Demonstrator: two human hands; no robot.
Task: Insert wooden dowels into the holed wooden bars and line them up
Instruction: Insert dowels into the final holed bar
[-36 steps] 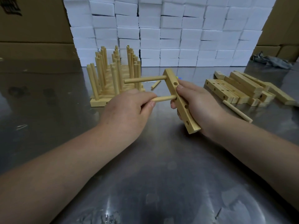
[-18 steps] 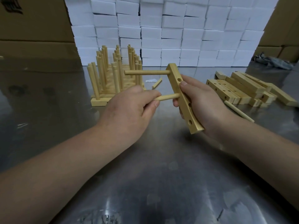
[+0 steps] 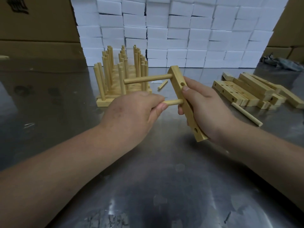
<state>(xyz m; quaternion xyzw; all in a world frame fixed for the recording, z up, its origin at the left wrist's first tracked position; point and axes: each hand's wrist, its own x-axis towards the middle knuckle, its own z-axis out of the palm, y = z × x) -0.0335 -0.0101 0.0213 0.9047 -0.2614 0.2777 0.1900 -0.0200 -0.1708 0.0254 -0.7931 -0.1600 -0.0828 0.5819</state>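
Observation:
My right hand (image 3: 207, 111) grips a holed wooden bar (image 3: 177, 83) and holds it tilted above the steel table. One dowel (image 3: 147, 79) sticks out sideways from the bar's top hole. My left hand (image 3: 131, 116) pinches a second dowel (image 3: 173, 102), whose tip sits at a middle hole of the bar. Two more holes in the bar show bare. To the left behind stand finished bars with upright dowels (image 3: 121, 76) in rows.
A pile of holed bars (image 3: 250, 92) lies at the right, with a loose dowel (image 3: 246, 116) in front of it. A short dowel (image 3: 162, 85) lies behind the held bar. White boxes (image 3: 181, 33) and cardboard boxes wall off the back of the steel table (image 3: 164, 178).
Both hands and the bar have lifted slightly and the bar's top tipped a little away; my left hand has kept the second dowel at the middle hole.

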